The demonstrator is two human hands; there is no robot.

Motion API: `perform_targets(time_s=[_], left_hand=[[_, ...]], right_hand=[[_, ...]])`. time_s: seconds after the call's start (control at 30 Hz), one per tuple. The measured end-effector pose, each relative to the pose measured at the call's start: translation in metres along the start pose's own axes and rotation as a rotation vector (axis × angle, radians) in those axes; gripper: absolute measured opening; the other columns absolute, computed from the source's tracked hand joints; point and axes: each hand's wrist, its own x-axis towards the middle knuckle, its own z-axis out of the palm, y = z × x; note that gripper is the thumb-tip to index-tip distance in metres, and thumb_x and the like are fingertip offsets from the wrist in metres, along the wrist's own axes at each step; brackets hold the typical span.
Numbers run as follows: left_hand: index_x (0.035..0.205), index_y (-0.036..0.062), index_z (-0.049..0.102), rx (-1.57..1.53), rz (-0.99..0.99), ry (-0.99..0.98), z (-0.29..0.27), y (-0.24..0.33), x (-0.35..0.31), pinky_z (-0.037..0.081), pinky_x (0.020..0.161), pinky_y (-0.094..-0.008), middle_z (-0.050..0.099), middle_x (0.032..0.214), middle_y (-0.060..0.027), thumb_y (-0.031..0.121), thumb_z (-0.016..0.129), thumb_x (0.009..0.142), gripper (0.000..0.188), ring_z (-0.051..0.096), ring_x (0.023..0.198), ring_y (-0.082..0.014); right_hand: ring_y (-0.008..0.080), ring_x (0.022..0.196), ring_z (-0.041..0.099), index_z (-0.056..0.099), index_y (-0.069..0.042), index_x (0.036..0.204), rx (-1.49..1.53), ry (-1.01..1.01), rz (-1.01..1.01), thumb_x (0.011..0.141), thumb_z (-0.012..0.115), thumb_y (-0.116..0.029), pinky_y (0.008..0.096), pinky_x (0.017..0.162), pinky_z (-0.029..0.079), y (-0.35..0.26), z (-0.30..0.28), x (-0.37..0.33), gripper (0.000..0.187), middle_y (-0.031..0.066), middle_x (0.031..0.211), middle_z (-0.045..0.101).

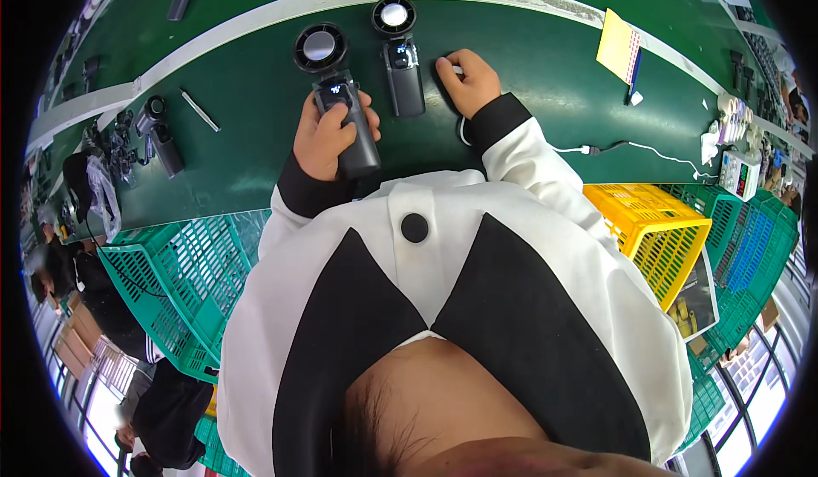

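Note:
My left hand point(320, 140) is wrapped round the grip of a dark grey handheld fan point(360, 149), its thumb lying on the front below a small lit display. The fan's round head points away from me. Just right of it a second handheld fan point(406, 85), also with a lit display, lies on the green table untouched. My right hand point(474, 87) is closed beside that fan, with a bit of white between thumb and forefinger. From under this hand a white cable point(463, 131) runs behind the sleeve; its plug end is hidden.
The white cable continues right through a connector point(588, 150) to a small meter point(739, 175). A yellow notepad point(615, 44) and blue pen point(632, 81) lie far right. Leftward are a white pen point(200, 110) and another fan point(162, 140). Green crates point(183, 272) and a yellow crate point(652, 221) flank me.

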Motion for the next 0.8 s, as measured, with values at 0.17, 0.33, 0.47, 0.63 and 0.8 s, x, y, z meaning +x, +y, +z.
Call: perform_targets(time_s=[0.17, 0.33, 0.47, 0.63, 0.8], left_hand=[[0.119, -0.0013, 0.039, 0.259, -0.036, 0.104, -0.026, -0.018, 0.029, 0.047, 0.073, -0.0328, 0.053, 0.102, -0.0133, 0.013, 0.046, 0.087, 0.036, 0.055, 0.087, -0.0224], [0.121, -0.0048, 0.042, 0.467, 0.087, 0.139, -0.036, -0.037, 0.055, 0.042, 0.080, -0.0257, 0.053, 0.107, -0.0095, 0.011, 0.049, 0.086, 0.039, 0.051, 0.093, -0.0149], [0.122, -0.0037, 0.040, 0.390, 0.055, 0.124, -0.032, -0.043, 0.061, 0.042, 0.076, -0.0244, 0.052, 0.105, -0.0076, 0.003, 0.054, 0.080, 0.045, 0.050, 0.090, -0.0123], [0.122, -0.0040, 0.039, 0.431, 0.095, 0.032, -0.029, -0.044, 0.063, 0.042, 0.079, -0.0256, 0.052, 0.106, -0.0091, 0.000, 0.053, 0.078, 0.046, 0.050, 0.095, -0.0137], [0.124, -0.0044, 0.035, 0.570, 0.153, 0.105, -0.028, -0.052, 0.065, 0.043, 0.082, -0.0270, 0.051, 0.109, -0.0130, 0.002, 0.057, 0.075, 0.054, 0.051, 0.100, -0.0176]], right_hand=[[0.0246, 0.074, 0.060, 0.059, -0.001, 0.086, -0.052, -0.009, -0.027, 0.083, 0.058, -0.024, 0.0308, 0.067, 0.048, -0.002, -0.002, 0.001, 0.023, 0.0126, 0.082, 0.060], [0.0258, 0.073, 0.058, 0.059, -0.002, 0.085, -0.032, -0.006, -0.016, 0.083, 0.057, -0.024, 0.0319, 0.066, 0.047, -0.003, -0.002, 0.000, 0.022, 0.0124, 0.081, 0.059], [0.0280, 0.073, 0.059, 0.057, -0.003, 0.082, -0.062, 0.001, -0.060, 0.082, 0.056, -0.026, 0.0333, 0.065, 0.048, -0.001, -0.001, 0.000, 0.024, 0.0131, 0.083, 0.058], [0.0238, 0.075, 0.058, 0.057, -0.001, 0.088, -0.023, -0.082, 0.086, 0.078, 0.062, -0.035, 0.0315, 0.068, 0.046, -0.014, 0.006, 0.007, 0.036, 0.0124, 0.083, 0.059], [0.0207, 0.074, 0.056, 0.054, 0.003, 0.090, -0.008, -0.163, 0.152, 0.070, 0.068, -0.045, 0.0295, 0.067, 0.045, -0.033, 0.016, 0.013, 0.054, 0.0139, 0.083, 0.058]])
